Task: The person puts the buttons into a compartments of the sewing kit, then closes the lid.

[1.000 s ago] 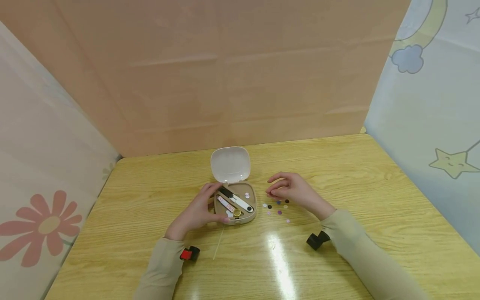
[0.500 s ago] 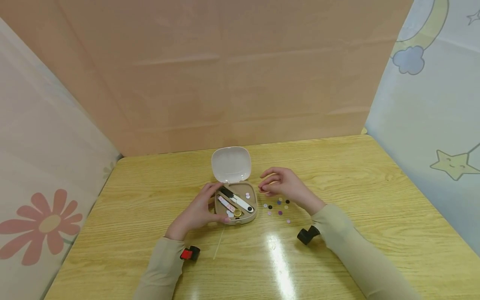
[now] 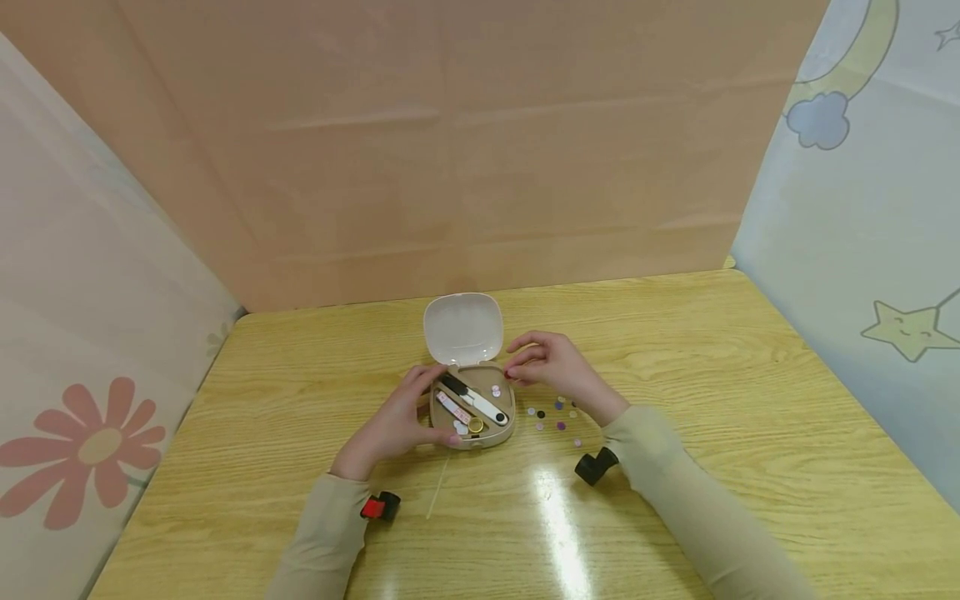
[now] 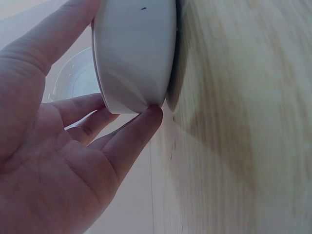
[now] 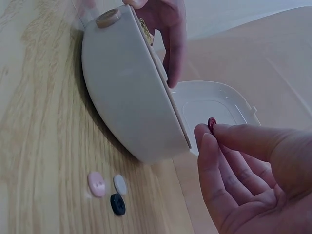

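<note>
A white sewing box (image 3: 491, 439) stands on the wooden table with its lid (image 3: 462, 329) raised at the back. My left hand (image 3: 396, 421) grips the box's left side, thumb at the front and fingers at the back corner. Between thumb and fingertip, my right hand (image 3: 558, 364) pinches a dark red button (image 5: 211, 125) at the box's right back rim. Inside the box lie a white and black seam-ripper-like tool (image 3: 480, 403), a pink-and-white strip (image 3: 452, 407), a gold ring (image 3: 476, 426) and a few pale buttons (image 3: 496, 391).
Several loose buttons, among them a purple button (image 3: 561, 426) and a black button (image 5: 117, 204), lie on the table right of the box. A thin pale stick (image 3: 437, 489) lies in front of it. A peach backdrop (image 3: 465, 167) rises behind the table.
My right hand has moved left from above the loose buttons to the box's right rim, carrying the red button. The left hand has stayed on the box.
</note>
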Demonstrator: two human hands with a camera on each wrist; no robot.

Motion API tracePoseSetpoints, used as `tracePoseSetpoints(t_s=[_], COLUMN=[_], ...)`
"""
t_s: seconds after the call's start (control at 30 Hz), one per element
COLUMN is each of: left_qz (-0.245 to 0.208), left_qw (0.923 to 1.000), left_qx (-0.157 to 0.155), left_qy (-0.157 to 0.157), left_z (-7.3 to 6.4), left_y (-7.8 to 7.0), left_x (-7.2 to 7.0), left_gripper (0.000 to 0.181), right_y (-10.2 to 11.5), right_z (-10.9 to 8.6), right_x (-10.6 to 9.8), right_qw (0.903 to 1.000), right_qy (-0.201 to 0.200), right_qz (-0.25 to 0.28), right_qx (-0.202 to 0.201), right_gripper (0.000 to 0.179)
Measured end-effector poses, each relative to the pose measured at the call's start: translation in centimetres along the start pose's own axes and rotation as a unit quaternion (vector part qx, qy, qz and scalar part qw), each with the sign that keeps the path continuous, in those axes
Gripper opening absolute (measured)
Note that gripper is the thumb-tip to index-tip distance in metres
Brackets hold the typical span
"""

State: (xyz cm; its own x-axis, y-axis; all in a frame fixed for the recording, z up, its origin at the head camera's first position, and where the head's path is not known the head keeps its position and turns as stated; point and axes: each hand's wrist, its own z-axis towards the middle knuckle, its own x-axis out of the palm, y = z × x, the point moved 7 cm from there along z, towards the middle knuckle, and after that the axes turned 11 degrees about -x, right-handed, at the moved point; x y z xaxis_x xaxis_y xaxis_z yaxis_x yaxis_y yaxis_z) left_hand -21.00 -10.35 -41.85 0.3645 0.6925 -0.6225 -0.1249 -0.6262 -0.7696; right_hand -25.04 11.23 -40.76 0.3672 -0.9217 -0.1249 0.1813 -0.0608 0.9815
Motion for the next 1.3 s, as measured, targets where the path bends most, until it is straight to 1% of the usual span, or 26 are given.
tracePoseSetpoints(t_s=[0.3, 0.63, 1.0, 1.3], left_qz=[-0.028, -0.039, -0.019, -0.018], left_qw=[0.9994, 0.9990, 0.9997, 0.9997], left_qx=[0.016, 0.016, 0.014, 0.010], left_qy=[0.007, 0.013, 0.008, 0.009], left_z=[0.09, -0.01, -0.06, -0.04], left_y=[0.03, -0.05, -0.08, -0.15], left_x=[0.13, 0.17, 0.09, 0.09], left_gripper=[0.100, 0.100, 0.100, 0.101], right_y=[-0.19, -0.41, -0.30, -0.30], right_z=[0.29, 0.48, 0.43, 0.38], right_x=[0.63, 0.76, 0.73, 0.74], right_qw=[1.0000, 0.9998, 0.9997, 0.9996], right_qy=[-0.005, -0.010, -0.014, -0.015], right_qz=[0.003, -0.013, -0.022, -0.023], right_qx=[-0.002, -0.008, -0.002, 0.001], right_gripper=[0.035, 0.034, 0.034, 0.034])
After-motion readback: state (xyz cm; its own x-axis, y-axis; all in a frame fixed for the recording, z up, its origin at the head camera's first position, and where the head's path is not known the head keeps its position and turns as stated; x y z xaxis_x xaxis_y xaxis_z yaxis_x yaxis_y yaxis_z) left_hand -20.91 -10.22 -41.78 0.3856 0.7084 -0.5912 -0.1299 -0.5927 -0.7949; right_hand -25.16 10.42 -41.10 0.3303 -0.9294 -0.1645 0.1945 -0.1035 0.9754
